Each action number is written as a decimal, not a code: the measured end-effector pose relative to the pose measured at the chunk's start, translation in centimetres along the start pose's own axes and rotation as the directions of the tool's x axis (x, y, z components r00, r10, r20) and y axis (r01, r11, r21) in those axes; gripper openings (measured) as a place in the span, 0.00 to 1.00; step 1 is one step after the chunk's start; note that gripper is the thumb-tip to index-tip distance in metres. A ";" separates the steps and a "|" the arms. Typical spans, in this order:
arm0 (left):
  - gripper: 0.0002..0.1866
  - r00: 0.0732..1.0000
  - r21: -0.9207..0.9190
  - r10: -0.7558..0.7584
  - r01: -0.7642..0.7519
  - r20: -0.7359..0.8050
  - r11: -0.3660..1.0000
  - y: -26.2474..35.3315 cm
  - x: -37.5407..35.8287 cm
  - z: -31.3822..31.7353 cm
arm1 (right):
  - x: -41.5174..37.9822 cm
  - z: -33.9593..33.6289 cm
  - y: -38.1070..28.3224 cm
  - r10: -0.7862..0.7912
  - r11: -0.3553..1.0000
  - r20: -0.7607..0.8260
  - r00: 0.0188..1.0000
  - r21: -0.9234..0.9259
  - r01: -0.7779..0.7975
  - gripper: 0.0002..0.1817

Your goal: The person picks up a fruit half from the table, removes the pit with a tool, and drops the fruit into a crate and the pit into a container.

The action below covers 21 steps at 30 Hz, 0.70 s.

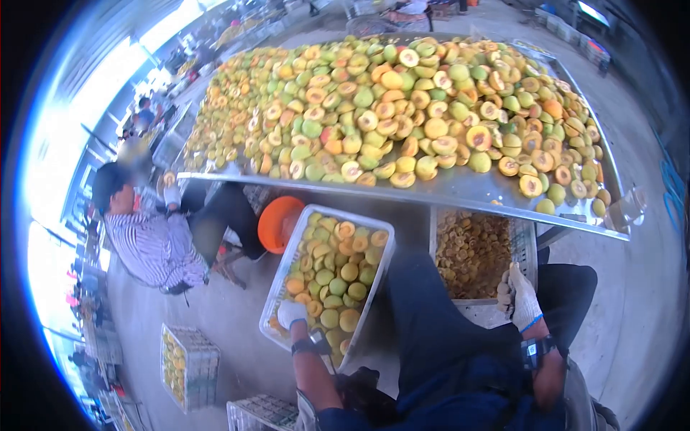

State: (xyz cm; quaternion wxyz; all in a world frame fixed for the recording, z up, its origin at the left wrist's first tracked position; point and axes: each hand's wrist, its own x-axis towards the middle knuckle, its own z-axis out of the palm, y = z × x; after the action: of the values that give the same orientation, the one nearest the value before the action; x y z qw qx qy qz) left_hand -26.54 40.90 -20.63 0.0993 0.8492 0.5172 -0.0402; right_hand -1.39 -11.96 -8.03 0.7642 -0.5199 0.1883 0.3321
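Observation:
My left hand (291, 314), in a white glove, is at the left side of a white plastic crate (389, 248) of halved and whole-looking peaches (336, 286). It touches or hovers just over the fruit; its fingers are hidden from view. My right hand (520, 298), also gloved, is above my right thigh with its fingers curled closed. Whatever it may hold is too small to make out. Beside it, a second crate (525, 241) contains many brown peach pits (471, 251). In front of me, a metal table (460, 195) bears a large heap of peach halves (388, 108).
An orange bucket (269, 226) stands left of the fruit crate. Another person (154, 237) in a striped top sits at the left, a gloved hand holding a fruit half. More crates (201, 370) sit on the floor at lower left. My legs lie between the two near crates.

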 end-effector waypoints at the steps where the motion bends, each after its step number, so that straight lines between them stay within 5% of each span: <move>1: 0.15 0.972 -0.127 -0.057 0.029 -0.227 0.991 3.2 -0.1 -1.1 | -0.1 0.1 -0.1 -0.007 1.000 -0.018 1.000 0.005 0.007 0.21; 2: 0.15 0.893 -0.262 -0.147 0.034 -0.425 0.965 6.6 -0.7 -2.3 | 0.0 -0.2 -0.2 -0.021 1.000 -0.025 0.999 0.017 0.022 0.21; 4: 0.13 0.745 -0.357 0.077 -0.406 -0.663 0.841 14.4 -1.7 -5.2 | 0.2 -0.6 -0.1 -0.010 0.998 -0.006 1.000 0.065 0.010 0.21; 6: 0.12 0.647 -0.327 0.263 -0.643 -0.716 0.692 23.7 -4.1 -10.3 | 0.1 -0.4 -0.4 -0.016 0.999 -0.023 1.000 0.032 0.017 0.23; 10: 0.16 0.691 -0.159 0.470 -0.638 -0.548 0.753 36.0 -3.0 -11.8 | 0.3 -1.1 -0.3 -0.062 0.998 -0.034 0.997 -0.005 0.062 0.21; 12: 0.18 0.781 -0.048 0.435 -0.507 -0.449 0.861 40.1 -1.6 -11.0 | 0.6 -1.5 0.1 -0.074 0.997 -0.046 0.996 -0.019 0.073 0.20; 15: 0.21 0.869 -0.001 0.417 -0.433 -0.266 0.901 43.1 -0.2 -10.4 | 0.6 -2.5 -0.1 -0.117 0.989 -0.030 0.993 -0.096 0.113 0.21; 21: 0.35 0.887 -0.120 0.388 -0.426 -0.249 0.897 44.0 -0.5 -9.0 | 0.9 -2.2 -0.2 -0.084 0.996 -0.004 0.996 -0.038 0.083 0.20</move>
State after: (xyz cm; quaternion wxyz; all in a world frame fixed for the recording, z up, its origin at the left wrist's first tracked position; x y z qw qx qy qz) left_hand 11.95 22.75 -6.19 0.1206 0.9263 0.3362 0.1197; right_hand -0.48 -13.74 -9.33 0.7669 -0.5427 0.1624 0.3018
